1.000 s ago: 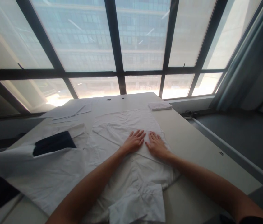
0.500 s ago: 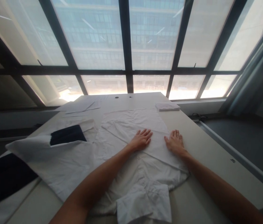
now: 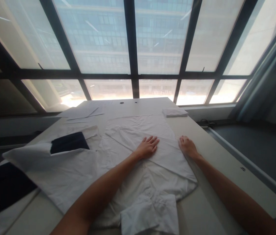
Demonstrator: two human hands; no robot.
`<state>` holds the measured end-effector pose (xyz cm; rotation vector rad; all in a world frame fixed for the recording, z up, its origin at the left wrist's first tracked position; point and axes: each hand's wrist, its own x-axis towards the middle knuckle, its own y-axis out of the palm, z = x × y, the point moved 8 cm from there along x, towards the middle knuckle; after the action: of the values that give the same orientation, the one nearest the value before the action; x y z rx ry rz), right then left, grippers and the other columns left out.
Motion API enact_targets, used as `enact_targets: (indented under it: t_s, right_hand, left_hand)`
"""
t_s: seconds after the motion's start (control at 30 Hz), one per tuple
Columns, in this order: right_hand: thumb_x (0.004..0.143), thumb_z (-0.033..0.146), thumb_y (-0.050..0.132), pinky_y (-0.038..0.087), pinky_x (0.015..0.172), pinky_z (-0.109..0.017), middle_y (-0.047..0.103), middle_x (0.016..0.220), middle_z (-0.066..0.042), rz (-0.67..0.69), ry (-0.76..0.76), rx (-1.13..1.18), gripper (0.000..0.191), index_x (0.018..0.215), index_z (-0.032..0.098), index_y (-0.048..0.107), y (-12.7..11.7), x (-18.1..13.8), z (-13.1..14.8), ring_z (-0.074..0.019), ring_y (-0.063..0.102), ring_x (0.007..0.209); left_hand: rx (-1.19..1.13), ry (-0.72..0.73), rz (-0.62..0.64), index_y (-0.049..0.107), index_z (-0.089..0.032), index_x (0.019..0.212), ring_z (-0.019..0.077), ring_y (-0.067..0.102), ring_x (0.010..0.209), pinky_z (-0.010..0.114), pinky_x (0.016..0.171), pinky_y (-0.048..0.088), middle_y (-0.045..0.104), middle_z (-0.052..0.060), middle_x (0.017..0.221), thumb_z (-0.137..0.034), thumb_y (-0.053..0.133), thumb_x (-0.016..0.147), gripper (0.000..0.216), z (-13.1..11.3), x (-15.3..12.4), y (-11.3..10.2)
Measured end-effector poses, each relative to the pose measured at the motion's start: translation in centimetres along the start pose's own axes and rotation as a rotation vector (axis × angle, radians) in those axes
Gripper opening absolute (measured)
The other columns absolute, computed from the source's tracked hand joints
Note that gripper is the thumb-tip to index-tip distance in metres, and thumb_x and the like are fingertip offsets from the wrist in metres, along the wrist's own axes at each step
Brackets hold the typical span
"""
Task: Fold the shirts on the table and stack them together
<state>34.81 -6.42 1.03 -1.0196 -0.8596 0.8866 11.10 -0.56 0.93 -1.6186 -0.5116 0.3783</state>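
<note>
A white button-front shirt (image 3: 138,182) lies spread on the table, its collar (image 3: 150,212) towards me and a row of small buttons down the middle. My left hand (image 3: 147,147) rests flat on the shirt with the fingers spread. At the shirt's right edge, my right hand (image 3: 187,146) has its fingers curled closed on the fabric. On the left, a white garment with navy panels (image 3: 70,142) overlaps the shirt's side and hangs towards the table edge.
Sheets of white paper (image 3: 83,113) lie at the back left of the white table (image 3: 213,163). A folded white cloth (image 3: 175,112) sits at the back right. Large windows (image 3: 103,42) stand behind, with a grey curtain (image 3: 270,71) at right.
My right hand has slid a little to the right, from lying flat on the shirt to closing its fingers at the shirt's edge. My left hand stays in place.
</note>
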Motion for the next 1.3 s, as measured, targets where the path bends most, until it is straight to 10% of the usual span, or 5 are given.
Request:
enact_targets:
  t_s: [0.37,0.83,1.3]
  right_hand:
    - [0.08,0.029,0.065,0.043,0.06,-0.02,0.076,0.08,-0.008,0.194,0.091,0.1,0.021,0.086,0.014,0.079,-0.2,4.8,-0.2,-0.0187,0.071,0.079]
    - [0.08,0.013,0.063,0.049,0.092,-0.038,0.073,0.112,-0.022,0.193,-0.072,-0.205,0.025,0.102,0.014,0.076,-2.0,5.1,4.0,-0.0298,0.068,0.108]
    - [0.081,0.019,0.062,0.05,0.079,-0.029,0.077,0.097,-0.014,0.25,-0.09,-0.182,0.019,0.092,0.017,0.078,-1.6,5.3,3.5,-0.0247,0.072,0.094]
  left_hand:
    - [0.001,0.003,-0.021,0.031,-0.026,0.157,0.0269,0.02,0.152,0.056,0.12,0.018,0.026,0.005,0.164,-0.042,0.026,0.106,0.054,0.2,0.1,0.2]
    - [0.007,0.001,-0.018,0.03,-0.027,0.157,0.0257,0.02,0.152,0.054,0.12,0.018,0.026,0.005,0.164,-0.042,0.025,0.106,0.054,0.3,0.1,0.3]
    - [0.007,-0.002,-0.024,0.03,-0.029,0.157,0.0256,0.02,0.152,0.053,0.12,0.017,0.026,0.004,0.165,-0.043,0.025,0.106,0.053,0.4,0.1,0.3]
